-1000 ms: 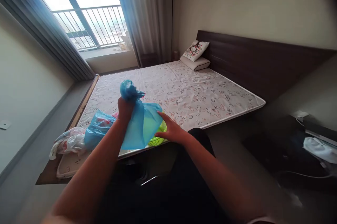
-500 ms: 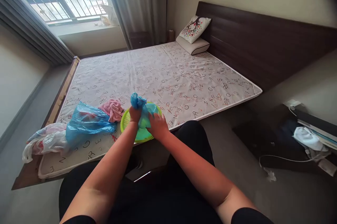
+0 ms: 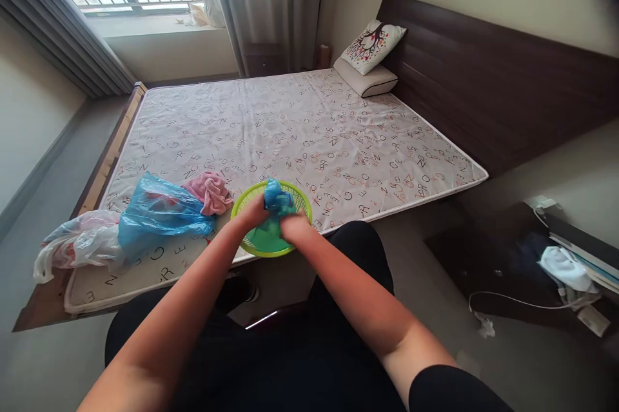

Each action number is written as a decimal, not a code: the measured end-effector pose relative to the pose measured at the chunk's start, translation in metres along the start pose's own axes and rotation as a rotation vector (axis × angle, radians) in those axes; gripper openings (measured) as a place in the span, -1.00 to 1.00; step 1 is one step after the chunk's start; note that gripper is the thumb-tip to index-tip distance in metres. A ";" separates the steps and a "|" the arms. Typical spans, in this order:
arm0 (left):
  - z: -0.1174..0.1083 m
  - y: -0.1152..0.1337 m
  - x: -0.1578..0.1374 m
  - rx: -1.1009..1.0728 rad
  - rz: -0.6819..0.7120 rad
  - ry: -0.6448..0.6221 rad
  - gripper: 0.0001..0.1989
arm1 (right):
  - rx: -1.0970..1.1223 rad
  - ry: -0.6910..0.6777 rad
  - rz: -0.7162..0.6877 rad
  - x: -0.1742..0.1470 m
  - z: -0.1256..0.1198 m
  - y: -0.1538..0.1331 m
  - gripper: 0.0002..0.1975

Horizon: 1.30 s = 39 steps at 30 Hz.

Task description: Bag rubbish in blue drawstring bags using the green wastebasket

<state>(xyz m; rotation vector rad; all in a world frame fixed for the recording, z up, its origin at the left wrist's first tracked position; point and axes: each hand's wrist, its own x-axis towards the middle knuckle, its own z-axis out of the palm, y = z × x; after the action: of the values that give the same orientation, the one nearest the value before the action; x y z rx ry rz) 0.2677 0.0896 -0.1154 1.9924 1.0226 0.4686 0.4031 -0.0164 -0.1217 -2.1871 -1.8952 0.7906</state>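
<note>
A yellow-green plastic basket (image 3: 304, 196) with a perforated side sits at the mattress's near edge, in front of my knees. Over it, a crumpled thin blue plastic bag (image 3: 276, 194) is bunched up, its lower part looking green against the basket. My left hand (image 3: 253, 211) is closed round the bag's left side. From the right, my right hand (image 3: 296, 226) closes on the bag's lower part, low in the basket; its fingertips are hidden. What the bag holds, if anything, cannot be made out.
Left of the basket on the mattress (image 3: 271, 135) lie a pink cloth (image 3: 213, 193), a larger blue plastic bag (image 3: 157, 215) and a whitish plastic bag (image 3: 89, 238) with things inside. Pillows (image 3: 370, 48) lean by the dark headboard (image 3: 464, 64). A cable (image 3: 512, 296) hangs at right.
My hands and the bag have gone lower into the basket. The right fingers, spread against the bag before, are now closed in round it. The view has shifted slightly.
</note>
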 end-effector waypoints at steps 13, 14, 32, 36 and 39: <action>-0.014 0.029 -0.100 -0.262 0.055 0.096 -0.32 | 0.744 0.281 -0.248 -0.056 -0.026 0.005 -0.29; -0.013 0.032 -0.105 -0.311 0.031 0.100 -0.28 | 0.770 0.246 -0.257 -0.060 -0.027 0.000 -0.29; -0.017 0.023 -0.163 -0.502 -0.315 0.440 -0.40 | 0.761 0.484 -0.283 -0.112 -0.010 0.015 -0.77; -0.025 0.009 -0.175 -0.657 -0.299 0.639 -0.45 | 1.015 0.515 -0.072 -0.115 -0.014 0.039 -0.70; -0.030 -0.001 -0.184 -0.755 -0.322 0.698 -0.50 | 1.293 0.463 0.120 -0.114 -0.006 0.058 -0.67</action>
<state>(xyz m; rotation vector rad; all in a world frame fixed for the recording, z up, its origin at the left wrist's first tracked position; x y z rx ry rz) 0.1382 -0.0422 -0.0911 0.9701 1.2903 1.2068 0.4489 -0.1352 -0.1083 -1.4097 -0.6333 0.9871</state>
